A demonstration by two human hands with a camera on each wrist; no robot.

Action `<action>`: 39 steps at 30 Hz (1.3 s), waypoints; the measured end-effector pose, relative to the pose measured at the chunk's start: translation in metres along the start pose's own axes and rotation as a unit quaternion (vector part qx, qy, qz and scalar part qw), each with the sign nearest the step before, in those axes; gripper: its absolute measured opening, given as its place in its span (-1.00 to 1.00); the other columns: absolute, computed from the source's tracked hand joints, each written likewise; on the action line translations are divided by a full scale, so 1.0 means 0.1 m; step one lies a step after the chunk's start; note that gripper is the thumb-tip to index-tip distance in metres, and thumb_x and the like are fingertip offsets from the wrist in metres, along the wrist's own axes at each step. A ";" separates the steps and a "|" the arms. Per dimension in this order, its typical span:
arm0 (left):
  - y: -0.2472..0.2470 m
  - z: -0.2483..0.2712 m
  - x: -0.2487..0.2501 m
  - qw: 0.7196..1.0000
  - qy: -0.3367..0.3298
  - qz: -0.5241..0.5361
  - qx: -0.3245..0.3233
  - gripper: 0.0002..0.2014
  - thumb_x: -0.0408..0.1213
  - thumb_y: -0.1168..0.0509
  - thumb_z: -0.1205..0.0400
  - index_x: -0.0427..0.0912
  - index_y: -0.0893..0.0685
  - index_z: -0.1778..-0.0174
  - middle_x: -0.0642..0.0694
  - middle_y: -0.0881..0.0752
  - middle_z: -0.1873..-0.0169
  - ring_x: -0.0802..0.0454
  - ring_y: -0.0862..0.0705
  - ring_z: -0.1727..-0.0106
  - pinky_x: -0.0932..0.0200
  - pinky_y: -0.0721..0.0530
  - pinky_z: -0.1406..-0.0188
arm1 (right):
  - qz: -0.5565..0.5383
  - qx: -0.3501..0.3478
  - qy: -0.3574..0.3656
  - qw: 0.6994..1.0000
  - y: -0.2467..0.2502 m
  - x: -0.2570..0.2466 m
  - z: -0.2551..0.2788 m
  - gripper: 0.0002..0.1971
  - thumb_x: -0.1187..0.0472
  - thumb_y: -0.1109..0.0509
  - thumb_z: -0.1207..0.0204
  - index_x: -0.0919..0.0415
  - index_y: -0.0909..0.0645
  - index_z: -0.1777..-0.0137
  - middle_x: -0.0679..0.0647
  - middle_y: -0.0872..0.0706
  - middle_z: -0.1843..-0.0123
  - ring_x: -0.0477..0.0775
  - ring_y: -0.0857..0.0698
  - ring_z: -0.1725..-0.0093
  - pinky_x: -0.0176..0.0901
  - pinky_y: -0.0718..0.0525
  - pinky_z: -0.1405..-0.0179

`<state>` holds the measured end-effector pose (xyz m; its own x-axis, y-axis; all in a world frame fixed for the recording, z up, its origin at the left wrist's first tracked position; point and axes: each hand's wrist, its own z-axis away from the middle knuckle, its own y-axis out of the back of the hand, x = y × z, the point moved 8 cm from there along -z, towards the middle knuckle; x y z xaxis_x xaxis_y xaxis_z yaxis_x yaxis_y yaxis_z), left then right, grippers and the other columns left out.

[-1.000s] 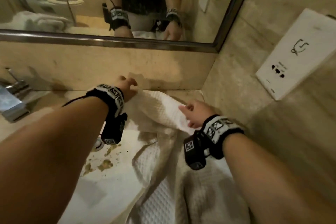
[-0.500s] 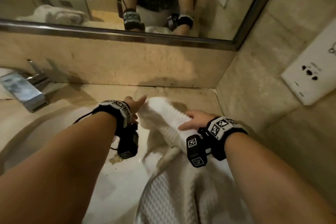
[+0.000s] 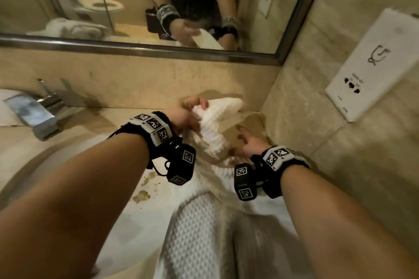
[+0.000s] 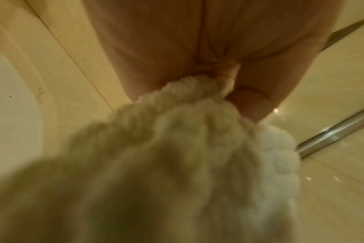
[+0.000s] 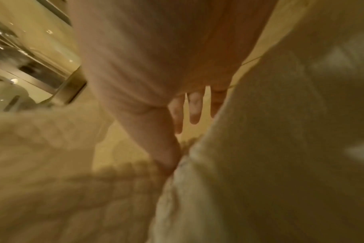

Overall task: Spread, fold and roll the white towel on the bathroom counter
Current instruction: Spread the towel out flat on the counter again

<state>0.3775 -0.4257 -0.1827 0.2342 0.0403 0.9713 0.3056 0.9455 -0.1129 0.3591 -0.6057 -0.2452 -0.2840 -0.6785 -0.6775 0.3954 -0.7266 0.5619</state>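
Left hand: gripping a lifted end of the white waffle-weave towel, fingers curled. Right hand: hovering beside it, fingers straight, holding nothing. Towel trailing across the beige stone bathroom counter, below the metal-framed wall mirror.

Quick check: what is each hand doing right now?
Left hand: grips a bunched end of the white waffle-weave towel.
Right hand: open, fingers straight, holding nothing.

Showing now: one white towel lying on the tabletop, one faucet sitting at its left edge — and two hands, two wrist bands, one mirror.
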 end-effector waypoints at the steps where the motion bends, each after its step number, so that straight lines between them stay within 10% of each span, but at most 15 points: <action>1: -0.07 0.04 0.05 1.000 0.004 0.017 -0.016 -0.52 -0.73 -0.15 0.01 -0.03 -0.67 0.48 -0.18 -0.66 0.33 -0.12 -0.67 0.38 0.24 -0.63 0.67 | -0.002 -0.033 0.023 0.999 -0.07 -0.07 0.05 -0.17 0.49 -0.39 -0.51 0.12 -0.03 -0.66 0.21 -0.33 -0.56 0.17 -0.38 -0.53 -0.32 -0.45 -0.20; 4: -0.15 0.19 0.17 0.999 0.014 0.014 -0.027 -0.53 -0.71 -0.11 0.03 -0.03 -0.67 0.55 -0.24 -0.58 0.41 -0.09 -0.59 0.50 0.27 -0.57 0.75 | -0.046 -0.091 0.041 0.994 -0.22 -0.18 0.15 -0.39 0.53 -0.30 -0.55 0.17 -0.29 -0.57 0.25 -0.49 -0.47 0.09 -0.52 -0.32 -0.42 -0.54 0.06; 7: -0.02 0.28 0.16 1.000 0.013 -0.004 0.022 -0.54 -0.70 -0.11 0.02 -0.04 -0.67 0.52 -0.21 -0.52 0.38 -0.05 -0.56 0.52 0.30 -0.53 0.71 | 0.103 -0.068 0.037 0.992 -0.16 -0.19 0.30 -0.58 0.20 -0.43 -0.55 0.23 -0.52 -0.40 0.16 -0.65 -0.31 0.12 -0.61 -0.29 -0.31 -0.52 -0.12; 14: 0.47 0.49 0.16 0.964 0.015 -0.097 0.246 -0.63 -0.58 -0.34 -0.53 0.05 -0.45 0.23 -0.07 -0.53 0.19 0.06 -0.56 0.34 0.31 -0.60 0.62 | 0.152 0.328 0.173 0.916 0.93 -0.64 0.94 -0.73 0.23 -0.30 -0.56 0.15 -0.51 -0.26 0.07 -0.58 -0.20 0.21 -0.57 -0.19 -0.20 -0.32 0.09; 18: 0.50 0.52 0.00 0.934 0.081 -0.241 0.251 -0.65 -0.39 -0.41 -0.52 0.05 -0.48 -0.08 -0.21 -0.51 -0.07 -0.15 -0.57 0.03 -0.06 -0.71 0.14 | 0.310 0.054 0.166 0.935 0.31 -0.38 0.74 -0.64 0.05 -0.43 -0.48 0.13 -0.59 -0.25 0.15 -0.64 -0.19 0.19 -0.60 -0.23 -0.17 -0.53 -0.16; 21: 0.29 0.41 -0.14 0.875 0.127 -0.444 0.147 -0.48 -0.32 -0.40 -0.56 -0.05 -0.42 -0.43 -0.22 -0.54 -0.16 -0.17 -0.59 -0.10 0.00 -0.61 0.00 | 0.370 -0.080 0.052 0.924 -0.10 0.16 0.65 -0.53 -0.12 -0.17 -0.65 0.17 -0.56 -0.38 0.18 -0.56 -0.41 0.15 -0.51 -0.42 -0.18 -0.40 -0.37; 26: 0.22 0.24 -0.31 0.808 0.142 -0.566 0.084 -0.40 -0.19 -0.30 -0.65 -0.09 -0.27 -0.62 -0.20 -0.26 -0.59 -0.14 -0.31 -0.57 0.09 -0.32 -0.50 | 0.288 -0.002 0.032 0.957 -0.01 0.27 0.46 -0.49 -0.06 -0.16 -0.67 0.02 -0.28 -0.58 0.08 -0.26 -0.61 0.14 -0.26 -0.59 -0.12 -0.24 -0.52; 30: 0.35 0.09 -0.40 0.818 0.134 -0.551 0.095 -0.44 -0.16 -0.31 -0.63 -0.04 -0.35 -0.57 -0.24 -0.31 -0.53 -0.16 -0.36 -0.52 0.07 -0.35 -0.51 | 0.246 0.058 -0.003 0.967 0.10 0.26 0.12 -0.41 -0.12 -0.25 -0.58 -0.13 -0.22 -0.59 0.12 -0.12 -0.62 0.22 -0.27 -0.58 -0.02 -0.29 -0.55; 39: 0.57 -0.22 -0.16 0.885 -0.026 -0.432 0.174 -0.82 -0.47 -0.31 -0.56 -0.29 -0.73 -0.03 -0.29 -0.67 -0.12 -0.23 -0.62 -0.18 0.26 -0.45 -0.04 | 0.335 0.063 -0.015 0.940 0.01 0.11 -0.24 -0.67 0.16 -0.18 -0.65 0.15 -0.51 -0.38 0.20 -0.64 -0.32 0.21 -0.63 -0.26 -0.14 -0.52 -0.10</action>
<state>0.4112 -0.3798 -0.2097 0.0076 -0.7397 0.6729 0.0447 0.6725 0.7387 0.3773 -0.6111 -0.2641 -0.0342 -0.9896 -0.1396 0.3875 -0.1419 0.9109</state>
